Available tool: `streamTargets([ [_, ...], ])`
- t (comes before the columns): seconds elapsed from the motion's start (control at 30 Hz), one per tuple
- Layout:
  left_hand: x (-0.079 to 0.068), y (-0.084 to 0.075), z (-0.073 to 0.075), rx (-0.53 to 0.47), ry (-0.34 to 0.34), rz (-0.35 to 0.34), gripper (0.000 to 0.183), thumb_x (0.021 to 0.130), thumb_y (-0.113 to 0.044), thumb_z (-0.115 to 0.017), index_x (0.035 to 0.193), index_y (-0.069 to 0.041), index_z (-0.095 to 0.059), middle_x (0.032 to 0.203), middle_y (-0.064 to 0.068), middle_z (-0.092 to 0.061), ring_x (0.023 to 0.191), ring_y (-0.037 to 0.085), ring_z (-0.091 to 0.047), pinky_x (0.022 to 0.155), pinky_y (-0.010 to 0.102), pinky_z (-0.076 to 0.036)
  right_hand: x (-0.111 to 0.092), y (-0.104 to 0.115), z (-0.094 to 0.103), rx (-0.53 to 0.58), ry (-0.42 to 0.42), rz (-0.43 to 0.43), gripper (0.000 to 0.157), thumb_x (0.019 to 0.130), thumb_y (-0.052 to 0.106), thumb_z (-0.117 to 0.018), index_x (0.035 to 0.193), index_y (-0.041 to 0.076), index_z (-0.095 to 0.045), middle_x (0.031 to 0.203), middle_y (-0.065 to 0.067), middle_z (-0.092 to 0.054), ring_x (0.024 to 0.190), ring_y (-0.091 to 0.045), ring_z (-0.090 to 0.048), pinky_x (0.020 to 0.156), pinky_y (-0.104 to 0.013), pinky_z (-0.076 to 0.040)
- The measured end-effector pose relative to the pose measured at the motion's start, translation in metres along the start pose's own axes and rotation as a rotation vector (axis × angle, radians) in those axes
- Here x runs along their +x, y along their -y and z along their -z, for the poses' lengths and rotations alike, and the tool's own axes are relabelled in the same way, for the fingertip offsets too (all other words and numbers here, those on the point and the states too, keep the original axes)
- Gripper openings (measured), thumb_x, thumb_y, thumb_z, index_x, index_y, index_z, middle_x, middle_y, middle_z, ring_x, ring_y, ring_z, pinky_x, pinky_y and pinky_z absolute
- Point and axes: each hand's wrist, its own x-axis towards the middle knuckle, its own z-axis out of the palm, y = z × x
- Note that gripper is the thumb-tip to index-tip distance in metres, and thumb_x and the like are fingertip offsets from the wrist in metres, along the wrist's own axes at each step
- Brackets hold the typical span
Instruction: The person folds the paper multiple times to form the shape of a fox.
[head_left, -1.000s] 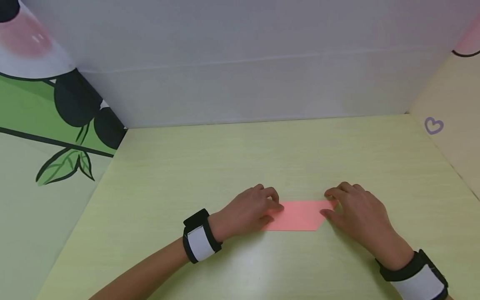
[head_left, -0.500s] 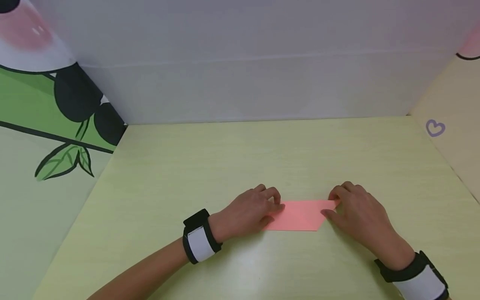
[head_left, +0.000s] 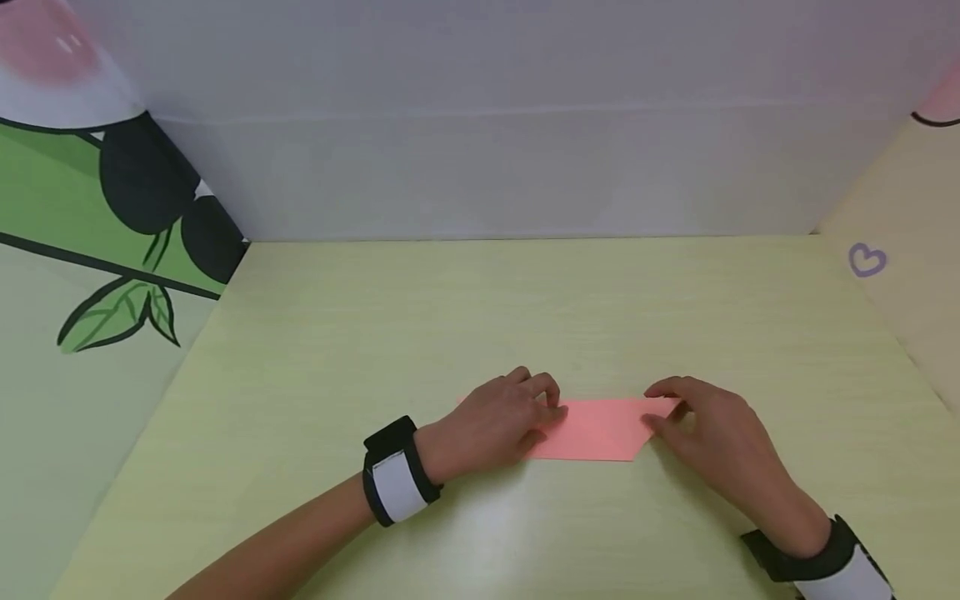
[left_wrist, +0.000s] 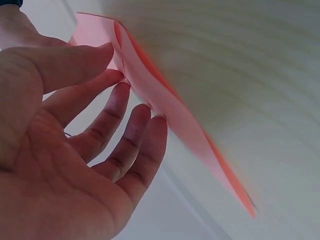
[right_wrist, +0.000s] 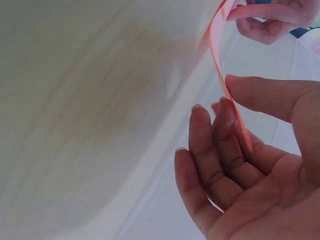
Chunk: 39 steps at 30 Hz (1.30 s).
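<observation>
Grey wall fills the upper part of the head view, and below it spreads a pale yellow-green table. At the left of the frame one sees a painted leaf; at the right, a purple heart. Somewhat right of the lower centre is the pink paper, with the left hand upon its left part and the right hand at its right end.

In the left wrist view, the paper runs from upper left to lower right, its layers slightly parted. Bent left fingertips touch its edge; whether they pinch or only press, I cannot tell.

In the right wrist view, the paper curves downward from the upper right, and the right hand pinches it between thumb and finger.
</observation>
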Motion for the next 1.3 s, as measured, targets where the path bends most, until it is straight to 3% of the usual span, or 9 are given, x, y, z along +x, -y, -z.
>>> streamTargets([
  [0.13, -0.001, 0.001, -0.001, 0.007, 0.01, 0.002, 0.015, 0.088, -0.009, -0.074, 0.1, -0.019, -0.073, 0.112, -0.002, -0.066, 0.084, 0.019, -0.055, 0.072, 0.021, -0.045, -0.005, 0.006, -0.004, 0.053, -0.065, 0.079, 0.019, 0.086, 0.018, -0.085, 0.101, 0.023, -0.076, 0.092, 0.016, -0.07, 0.081, -0.004, -0.063, 0.063, -0.025, -0.048],
  [0.2, -0.001, 0.0, -0.001, -0.005, 0.023, 0.006, 0.016, 0.088, -0.009, -0.074, 0.101, -0.019, -0.073, 0.113, -0.002, -0.065, 0.086, 0.02, -0.055, 0.075, 0.022, -0.046, -0.009, 0.01, -0.006, 0.08, -0.069, 0.104, 0.019, 0.087, 0.018, -0.084, 0.101, 0.027, -0.075, 0.093, 0.021, -0.07, 0.071, 0.0, -0.057, 0.063, -0.022, -0.046],
  [0.27, -0.001, 0.0, -0.001, -0.015, 0.04, 0.012, 0.017, 0.089, -0.01, -0.075, 0.104, -0.019, -0.073, 0.115, -0.002, -0.065, 0.089, 0.02, -0.055, 0.078, 0.023, -0.046, -0.013, 0.014, -0.008, 0.097, -0.065, 0.126, 0.022, 0.088, 0.016, -0.083, 0.104, 0.028, -0.074, 0.096, 0.022, -0.071, 0.073, 0.002, -0.059, 0.065, -0.02, -0.047],
  [0.37, -0.001, -0.002, 0.0, -0.012, 0.065, 0.018, 0.017, 0.091, -0.012, -0.076, 0.107, -0.018, -0.073, 0.117, -0.002, -0.064, 0.093, 0.019, -0.056, 0.082, 0.023, -0.047, -0.019, 0.021, -0.013, 0.112, -0.045, 0.165, 0.028, 0.088, 0.01, -0.081, 0.109, 0.026, -0.073, 0.102, 0.018, -0.074, 0.076, -0.001, -0.066, 0.066, -0.023, -0.053],
  [0.43, 0.0, -0.003, 0.001, 0.0, 0.07, 0.016, 0.016, 0.092, -0.014, -0.075, 0.107, -0.018, -0.072, 0.118, -0.002, -0.064, 0.096, 0.019, -0.057, 0.083, 0.024, -0.048, -0.022, 0.025, -0.017, 0.106, -0.042, 0.186, 0.031, 0.087, 0.008, -0.081, 0.113, 0.024, -0.073, 0.106, 0.015, -0.075, 0.095, -0.005, -0.072, 0.075, -0.03, -0.058],
  [0.57, 0.0, -0.003, 0.002, 0.008, 0.068, 0.014, 0.015, 0.093, -0.015, -0.075, 0.107, -0.018, -0.072, 0.118, -0.002, -0.064, 0.097, 0.019, -0.058, 0.083, 0.025, -0.048, -0.027, 0.032, -0.02, 0.077, -0.055, 0.23, 0.038, 0.083, 0.006, -0.083, 0.117, 0.023, -0.076, 0.11, 0.015, -0.075, 0.099, -0.01, -0.073, 0.078, -0.035, -0.059],
  [0.77, -0.001, -0.003, 0.002, 0.011, 0.076, 0.025, 0.016, 0.092, -0.015, -0.075, 0.108, -0.019, -0.073, 0.117, -0.001, -0.065, 0.097, 0.02, -0.058, 0.085, 0.026, -0.049, -0.033, 0.038, -0.026, -0.001, -0.073, 0.394, 0.05, 0.076, 0.002, -0.084, 0.122, 0.022, -0.077, 0.121, 0.008, -0.073, 0.108, -0.016, -0.071, 0.082, -0.03, -0.057],
  [0.9, -0.002, -0.003, 0.002, 0.023, 0.077, 0.028, 0.019, 0.092, -0.016, -0.075, 0.111, -0.018, -0.073, 0.117, -0.001, -0.065, 0.098, 0.02, -0.059, 0.085, 0.025, -0.049, -0.035, 0.043, -0.03, -0.065, -0.027, 0.489, 0.05, 0.074, 0.004, -0.085, 0.123, 0.015, -0.077, 0.128, 0.0, -0.072, 0.114, -0.021, -0.069, 0.084, -0.04, -0.058],
  [1.3, -0.003, -0.004, 0.001, 0.016, 0.071, 0.045, 0.019, 0.092, -0.016, -0.076, 0.111, -0.019, -0.074, 0.119, -0.001, -0.064, 0.1, 0.02, -0.059, 0.084, 0.025, -0.05, -0.036, 0.053, -0.037, -0.185, 0.072, 0.51, 0.043, 0.08, 0.01, -0.085, 0.122, 0.013, -0.077, 0.127, -0.006, -0.072, 0.119, -0.021, -0.068, 0.095, -0.043, -0.055],
])
